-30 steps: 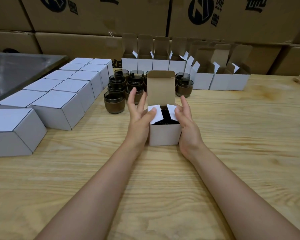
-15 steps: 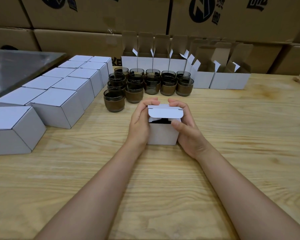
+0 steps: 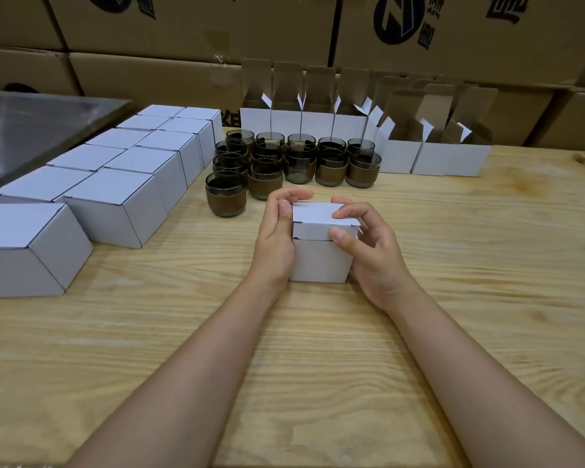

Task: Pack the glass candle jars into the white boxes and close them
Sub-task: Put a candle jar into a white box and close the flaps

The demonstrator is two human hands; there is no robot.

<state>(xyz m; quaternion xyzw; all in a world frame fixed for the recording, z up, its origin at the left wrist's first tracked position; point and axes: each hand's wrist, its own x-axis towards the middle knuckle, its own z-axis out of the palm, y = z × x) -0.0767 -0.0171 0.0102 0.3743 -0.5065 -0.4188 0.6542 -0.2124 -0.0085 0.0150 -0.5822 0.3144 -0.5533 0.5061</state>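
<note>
Light wooden table (image 3: 453,265); large brown cartons (image 3: 183,32) stacked behind; grey metal surface (image 3: 31,130) far left.

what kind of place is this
Likely a packing bench in a warehouse or small workshop: big stacked cartons behind, rows of closed white boxes, and a batch of glass candle jars waiting on the wooden table.

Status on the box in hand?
Left hand and right hand clamp white box. Lid folded down, front tuck flap not yet in. Nothing obstructing.
</note>
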